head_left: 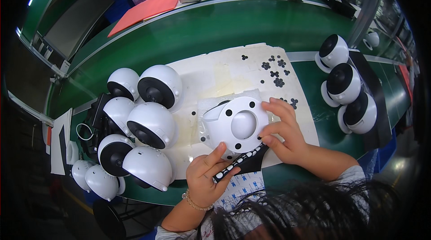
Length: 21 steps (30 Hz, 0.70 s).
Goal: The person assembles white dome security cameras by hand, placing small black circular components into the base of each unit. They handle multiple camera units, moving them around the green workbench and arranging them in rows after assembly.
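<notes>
In the middle of the bench, a white camera (213, 115) stands with its ring-shaped base (262, 121) facing up. Black round pads (252, 104) dot the ring. My left hand (207, 178) is closed on a black strip (233, 166) with rows of white ovals, while its index finger reaches to the ring's lower left edge. My right hand (289, 139) is at the ring's right side, thumb and a finger pinched at a small black round pad (259, 138) by the rim. Its index finger stretches along the upper right edge.
Several white cameras (155, 123) with black fronts crowd the left of the bench; more (343, 83) line the right. Loose black pads (279, 82) lie on the worn pale sheet (224, 67). A printed backing sheet (244, 188) lies by my lap. A green ledge (215, 29) runs behind.
</notes>
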Motion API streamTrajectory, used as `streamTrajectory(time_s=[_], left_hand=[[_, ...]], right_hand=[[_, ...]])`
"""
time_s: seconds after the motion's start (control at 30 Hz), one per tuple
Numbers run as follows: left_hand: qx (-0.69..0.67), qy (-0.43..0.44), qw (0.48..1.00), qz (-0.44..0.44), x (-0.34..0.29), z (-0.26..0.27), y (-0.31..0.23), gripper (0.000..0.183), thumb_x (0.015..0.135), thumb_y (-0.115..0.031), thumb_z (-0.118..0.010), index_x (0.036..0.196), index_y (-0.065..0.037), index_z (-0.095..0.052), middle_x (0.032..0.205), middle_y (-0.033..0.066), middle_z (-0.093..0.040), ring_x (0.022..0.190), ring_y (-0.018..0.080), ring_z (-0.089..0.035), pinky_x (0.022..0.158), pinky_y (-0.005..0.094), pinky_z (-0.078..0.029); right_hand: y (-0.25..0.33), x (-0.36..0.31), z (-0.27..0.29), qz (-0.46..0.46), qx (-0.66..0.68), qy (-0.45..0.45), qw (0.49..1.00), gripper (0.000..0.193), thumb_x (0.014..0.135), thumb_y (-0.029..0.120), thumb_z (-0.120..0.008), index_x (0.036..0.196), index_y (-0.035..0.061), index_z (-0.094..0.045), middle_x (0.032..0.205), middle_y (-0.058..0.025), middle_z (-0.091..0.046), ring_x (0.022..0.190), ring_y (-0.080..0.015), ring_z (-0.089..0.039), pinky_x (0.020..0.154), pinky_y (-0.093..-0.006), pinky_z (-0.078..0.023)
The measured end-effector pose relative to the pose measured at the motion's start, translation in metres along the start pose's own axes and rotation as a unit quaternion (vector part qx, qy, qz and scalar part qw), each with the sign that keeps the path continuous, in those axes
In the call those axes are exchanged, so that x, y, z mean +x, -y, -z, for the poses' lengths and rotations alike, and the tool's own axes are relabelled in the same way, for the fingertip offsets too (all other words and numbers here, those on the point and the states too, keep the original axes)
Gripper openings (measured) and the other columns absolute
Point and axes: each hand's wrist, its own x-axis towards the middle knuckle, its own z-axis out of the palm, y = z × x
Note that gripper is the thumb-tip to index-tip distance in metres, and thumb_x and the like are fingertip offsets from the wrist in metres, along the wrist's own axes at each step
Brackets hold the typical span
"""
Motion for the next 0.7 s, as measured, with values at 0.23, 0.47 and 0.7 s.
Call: streamTrajectory(time_s=[0.23, 0.47, 0.7], left_hand=[[-0.005, -0.008, 1.0, 0.007, -0.002, -0.001, 0.001, 0.021, 0.055, -0.01, -0.077, 0.07, 0.0, -0.066, 0.119, 0.0061, -0.056, 0.062, 0.0188, -0.06, 0.057, 0.0278, -0.045], [-0.015, 0.001, 1.0, 0.015, -0.003, 0.0, 0.003, 0.02, 0.056, -0.01, -0.076, 0.069, -0.001, -0.065, 0.119, 0.0065, -0.056, 0.063, 0.0185, -0.06, 0.058, 0.0283, -0.046], [-0.048, 0.031, 0.998, -0.026, 0.0, 0.008, -0.007, 0.021, 0.058, -0.013, -0.076, 0.073, -0.003, -0.065, 0.117, 0.0097, -0.057, 0.065, 0.0183, -0.061, 0.057, 0.0287, -0.046]], right_hand=[[-0.007, 0.001, 0.008, 0.186, -0.23, -0.055, 0.954, 0.026, 0.07, 0.025, -0.068, 0.095, 0.0187, -0.063, 0.118, -0.006, -0.052, 0.112, -0.0257, -0.042, 0.091, -0.0417, -0.027], [-0.005, 0.002, 0.003, -0.243, 0.304, 0.072, 0.918, 0.028, 0.079, 0.021, -0.065, 0.101, 0.0065, -0.059, 0.092, -0.0017, -0.058, 0.092, -0.013, -0.051, 0.079, -0.0262, -0.038], [-0.03, 0.041, 0.012, -0.352, 0.506, -0.056, 0.786, 0.026, 0.079, 0.015, -0.056, 0.099, -0.0013, -0.057, 0.093, -0.0067, -0.06, 0.089, -0.0167, -0.057, 0.082, -0.0306, -0.045]])
